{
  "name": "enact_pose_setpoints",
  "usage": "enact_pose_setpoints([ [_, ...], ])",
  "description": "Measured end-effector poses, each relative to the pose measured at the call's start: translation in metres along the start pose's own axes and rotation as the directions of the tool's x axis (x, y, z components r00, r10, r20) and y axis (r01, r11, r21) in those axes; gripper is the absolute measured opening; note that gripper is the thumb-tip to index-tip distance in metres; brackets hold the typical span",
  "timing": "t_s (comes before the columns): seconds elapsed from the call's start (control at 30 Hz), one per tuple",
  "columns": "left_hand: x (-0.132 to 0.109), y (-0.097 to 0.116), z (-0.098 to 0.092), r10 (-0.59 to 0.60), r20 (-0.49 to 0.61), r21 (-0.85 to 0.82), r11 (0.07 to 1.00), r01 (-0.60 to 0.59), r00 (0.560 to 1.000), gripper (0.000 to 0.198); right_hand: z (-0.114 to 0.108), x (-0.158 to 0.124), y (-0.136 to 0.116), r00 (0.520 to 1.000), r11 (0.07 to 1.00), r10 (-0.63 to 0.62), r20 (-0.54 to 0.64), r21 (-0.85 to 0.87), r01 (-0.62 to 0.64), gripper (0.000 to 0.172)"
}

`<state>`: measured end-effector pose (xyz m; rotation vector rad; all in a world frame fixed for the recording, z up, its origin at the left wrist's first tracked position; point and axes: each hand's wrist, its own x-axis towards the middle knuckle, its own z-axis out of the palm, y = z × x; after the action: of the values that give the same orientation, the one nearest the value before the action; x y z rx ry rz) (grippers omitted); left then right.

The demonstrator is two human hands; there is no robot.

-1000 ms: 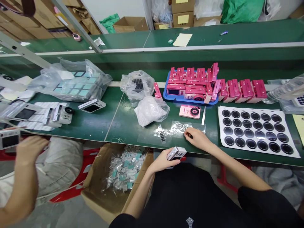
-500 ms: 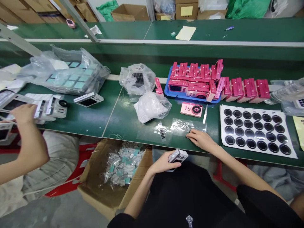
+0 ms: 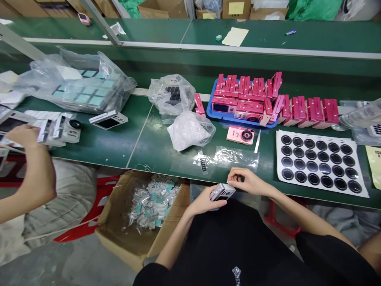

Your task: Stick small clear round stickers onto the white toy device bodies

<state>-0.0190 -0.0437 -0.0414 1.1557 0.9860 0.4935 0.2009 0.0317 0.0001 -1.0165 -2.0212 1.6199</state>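
Observation:
My left hand [image 3: 205, 202] grips a silver-grey camera [image 3: 223, 192] at the table's front edge, its buttoned face tilted up. Close to the camera's upper right corner is my right hand [image 3: 248, 180], thumb and forefinger pinched together. Whatever lies between those fingertips is too small to name. On the table just beyond are a clear sheet of small stickers [image 3: 235, 156] and another sheet with a row of black stickers [image 3: 203, 163]. A pink camera [image 3: 240, 135] lies flat behind them, beside a white stick-like tool [image 3: 257, 141].
A blue tray [image 3: 212, 113] holds several pink cameras; more stand to its right. A sheet of black rings [image 3: 320, 163] lies at right. White plastic bags [image 3: 190, 131] sit mid-table. A cardboard box [image 3: 116, 214] of scraps stands below. At left, a co-worker's hand [image 3: 24, 135] is among white cameras.
My right hand has left the clear sticker sheet and come back to the silver-grey camera, fingers pinched. My left hand still holds the camera in nearly the same place.

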Motion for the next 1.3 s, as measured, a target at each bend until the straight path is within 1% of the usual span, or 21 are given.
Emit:
enact_pose_setpoints([
  [0.03,0.000,0.000,0.000,-0.001,-0.005,0.006,1.000,0.001,1.000,0.058,0.003,-0.001,-0.004,1.000,1.000,-0.013,0.015,0.016,0.013,0.021],
  [0.1,-0.001,0.001,0.000,-0.002,-0.012,0.021,1.000,0.002,1.000,0.058,0.006,-0.004,-0.008,0.998,0.999,-0.050,0.032,-0.009,0.051,0.019],
  [0.2,-0.002,0.001,0.000,-0.002,-0.017,0.054,0.999,0.003,1.000,0.055,0.007,-0.008,-0.008,0.995,0.986,-0.097,0.036,-0.130,0.101,0.016],
  [0.27,-0.002,0.001,0.001,-0.006,-0.020,0.081,0.997,0.008,1.000,0.052,0.007,-0.010,-0.009,0.990,0.955,-0.131,0.044,-0.263,0.138,0.017],
  [0.37,-0.002,0.001,0.002,-0.013,-0.021,0.120,0.993,0.016,1.000,0.049,0.008,-0.014,-0.011,0.981,0.873,-0.171,0.091,-0.448,0.193,0.021],
  [0.43,-0.001,0.001,0.001,-0.022,-0.017,0.139,0.990,0.024,1.000,0.048,0.009,-0.015,-0.013,0.977,0.833,-0.163,0.139,-0.511,0.212,0.023],
  [0.5,0.000,0.000,0.001,-0.038,-0.008,0.142,0.989,0.039,0.999,0.045,0.008,-0.015,-0.013,0.974,0.823,-0.135,0.181,-0.527,0.212,0.024],
  [0.57,0.000,-0.002,0.000,-0.059,0.006,0.114,0.992,0.058,0.998,0.043,0.008,-0.014,-0.011,0.976,0.858,-0.096,0.196,-0.481,0.181,0.023],
  [0.6,-0.001,-0.004,0.001,-0.069,0.015,0.085,0.994,0.068,0.997,0.043,0.009,-0.014,-0.009,0.979,0.898,-0.070,0.189,-0.416,0.145,0.021],
  [0.67,-0.004,-0.009,0.003,-0.088,0.033,-0.003,0.996,0.088,0.996,0.047,0.013,-0.015,-0.001,0.988,0.982,0.011,0.154,-0.189,0.018,0.017],
  [0.7,-0.007,-0.013,0.004,-0.097,0.041,-0.059,0.993,0.100,0.994,0.052,0.018,-0.017,0.004,0.989,0.997,0.064,0.135,-0.050,-0.058,0.018],
  [0.77,-0.012,-0.023,0.010,-0.119,0.053,-0.184,0.975,0.127,0.992,0.063,0.034,-0.023,0.016,0.983,0.967,0.156,0.096,0.189,-0.172,0.028],
  [0.8,-0.014,-0.030,0.013,-0.132,0.060,-0.250,0.958,0.143,0.990,0.070,0.045,-0.027,0.023,0.981,0.946,0.180,0.071,0.260,-0.193,0.034],
  [0.83,-0.015,-0.037,0.017,-0.147,0.064,-0.317,0.935,0.159,0.987,0.076,0.056,-0.031,0.030,0.982,0.934,0.185,0.028,0.305,-0.184,0.039],
  [0.9,-0.015,-0.053,0.025,-0.184,0.067,-0.442,0.876,0.195,0.981,0.088,0.080,-0.037,0.044,0.979,0.922,0.186,-0.087,0.359,-0.143,0.050],
  [0.97,-0.010,-0.069,0.032,-0.227,0.061,-0.546,0.807,0.223,0.972,0.097,0.101,-0.040,0.057,0.958,0.910,0.218,-0.189,0.393,-0.130,0.053],
  [1.03,-0.003,-0.080,0.037,-0.263,0.050,-0.625,0.744,0.236,0.963,0.102,0.117,-0.038,0.068,0.931,0.902,0.258,-0.258,0.410,-0.136,0.053],
  [1.13,0.007,-0.090,0.040,-0.299,0.019,-0.706,0.671,0.225,0.954,0.096,0.132,-0.031,0.080,0.885,0.895,0.304,-0.353,0.425,-0.138,0.055],
  [1.3,0.014,-0.093,0.041,-0.327,-0.065,-0.787,0.598,0.152,0.943,0.080,0.150,-0.018,0.090,0.776,0.904,0.326,-0.540,0.418,-0.089,0.057],
])
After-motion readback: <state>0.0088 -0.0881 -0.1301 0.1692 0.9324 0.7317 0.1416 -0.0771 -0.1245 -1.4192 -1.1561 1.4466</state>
